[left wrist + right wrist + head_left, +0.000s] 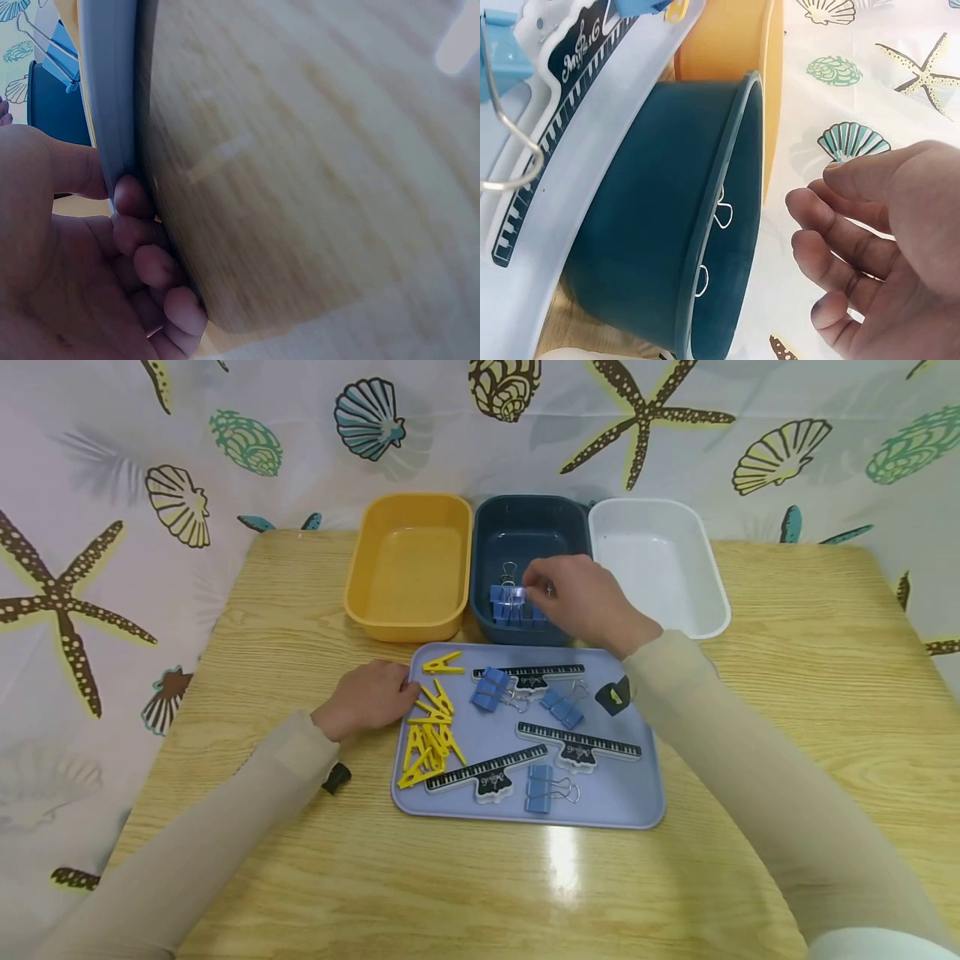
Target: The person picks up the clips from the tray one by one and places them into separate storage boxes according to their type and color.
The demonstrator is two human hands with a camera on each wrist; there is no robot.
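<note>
A person's right hand (581, 597) is hovering over a navy bin (525, 633), its fingers curling loosely, thumb and forefinger leaving only a narrow gap and holding nothing visible. Blue binder clips (507, 602) are lying inside that bin, just left of and below those fingertips, their wire handles showing. The left hand (371, 697) is pinching the left rim of a pale blue tray (615, 802) — thumb above, fingers curling beneath.

Just right of the left fingers, yellow clothespins (431, 739) are lying in a loose pile, with one sitting apart, farther from the person. Beyond them, still rightward, three more blue clips (540, 787) are resting on the tray among three black-and-white piano-keyboard clips (491, 770).

To the left of the right fingertips, a yellow bin (408, 631) is standing beside the navy one; to their right, a white bin (660, 568) is completing the row. Everything is resting on a wood-grain table (375, 893) — behind it, a shell-and-starfish cloth (487, 452) is hanging.
</note>
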